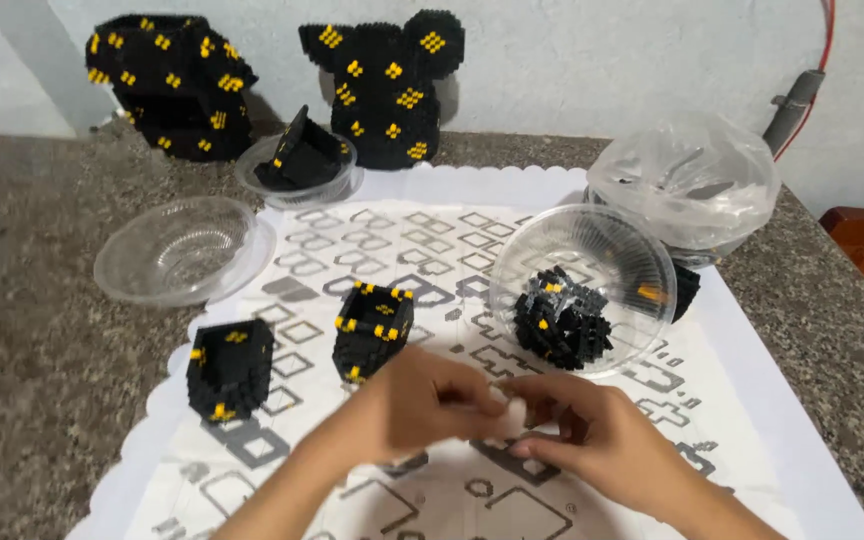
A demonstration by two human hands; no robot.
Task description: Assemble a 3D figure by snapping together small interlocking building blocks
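Lying across the grey stone table: one big white paper sheet with grey shapes printed on it. Standing at the back by the wall: two big black-and-yellow block builds. Four clear plastic bowls: one tipped bowl with loose black blocks, one under a crinkly bag, one bare bowl, one little bowl with a black piece. Two smaller block cubes on the sheet. Left hand and right hand curled nearly closed, fingertips meeting, pinching one tiny white piece together, just above the sheet's near edge.
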